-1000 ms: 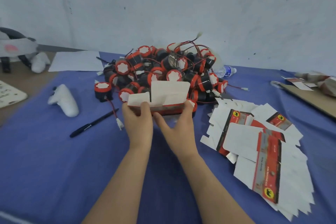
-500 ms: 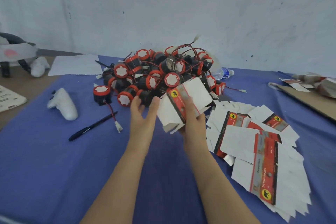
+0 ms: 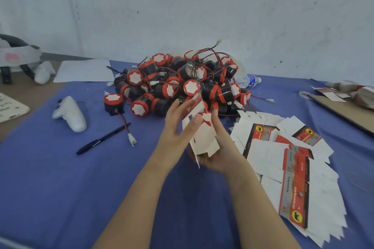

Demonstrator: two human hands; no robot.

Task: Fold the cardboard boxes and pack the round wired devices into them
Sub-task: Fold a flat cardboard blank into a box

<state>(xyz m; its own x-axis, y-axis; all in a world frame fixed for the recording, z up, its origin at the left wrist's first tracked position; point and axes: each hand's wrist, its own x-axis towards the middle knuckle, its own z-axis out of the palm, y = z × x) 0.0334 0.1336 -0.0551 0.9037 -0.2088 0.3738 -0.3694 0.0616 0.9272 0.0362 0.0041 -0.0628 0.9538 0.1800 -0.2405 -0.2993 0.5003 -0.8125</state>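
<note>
Cardboard box (image 3: 202, 139), half-folded: above the middle of the tabletop (image 3: 91, 188), long axis tilted toward the device pile (image 3: 182, 85) just beyond (left hand (image 3: 172, 135) nearer); left hand pinches its top, right hand (image 3: 220, 155) clasps its base.

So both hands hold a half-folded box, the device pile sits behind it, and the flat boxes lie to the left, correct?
No. The head view shows the flat boxes to the right of the box. The rest holds: left hand and right hand hold it, device pile behind.
</note>
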